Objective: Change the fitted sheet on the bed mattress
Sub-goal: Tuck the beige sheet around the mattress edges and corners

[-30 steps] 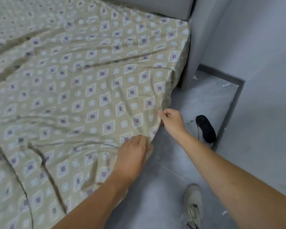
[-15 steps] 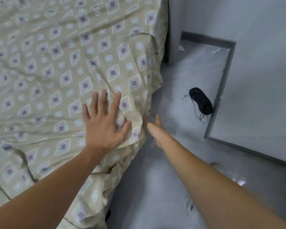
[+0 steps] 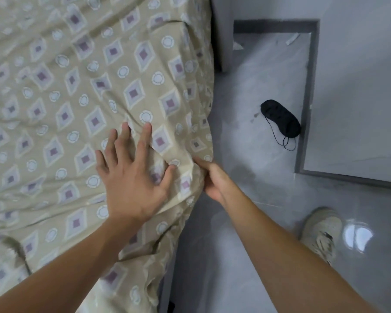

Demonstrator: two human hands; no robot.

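Left hand flat, fingers spread; right hand curled, fingers hidden.

place: home bedroom | signs: bed under patterned sheet, sleep mask on tiled floor

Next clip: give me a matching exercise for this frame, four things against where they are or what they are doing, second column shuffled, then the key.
Things:
1. left hand
2. right hand
3. eye mask
4. shoe

States:
A. black, lying on the floor beside the grey border strip
B. pressed flat on top of the sheet, fingers spread
C. pale, on the floor at lower right
D. at the side edge of the sheet

Pairs: 1-B, 2-D, 3-A, 4-C
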